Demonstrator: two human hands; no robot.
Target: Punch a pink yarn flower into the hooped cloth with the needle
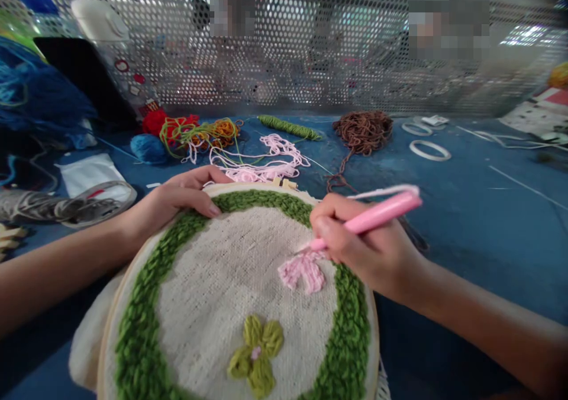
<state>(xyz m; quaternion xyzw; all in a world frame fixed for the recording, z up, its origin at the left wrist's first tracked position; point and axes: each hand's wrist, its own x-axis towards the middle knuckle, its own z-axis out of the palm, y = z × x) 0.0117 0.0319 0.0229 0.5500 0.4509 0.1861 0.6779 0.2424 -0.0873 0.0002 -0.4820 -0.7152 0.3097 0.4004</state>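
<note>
My left hand (177, 202) grips the upper left rim of a round wooden embroidery hoop (116, 305), its thumb lying on the green yarn border. Stretched in the hoop is beige cloth (213, 276) with a ring of green loops (137, 335). In my right hand (359, 246) is a pink punch needle (381, 212), tilted, with pale pink yarn running from its back end. Its tip is at the cloth by a partly filled pink flower (304, 271). Lower down sits an olive-green flower (256, 355) with a small pink centre.
Behind the hoop lie loose pink yarn (275, 157), a brown yarn heap (364, 131), a green skein (288, 126) and a blue ball (148, 148). White rings (429, 150) rest at the right. A perforated metal screen (284, 51) bounds the table's back; a dark tablet-like panel (84, 80) leans at left.
</note>
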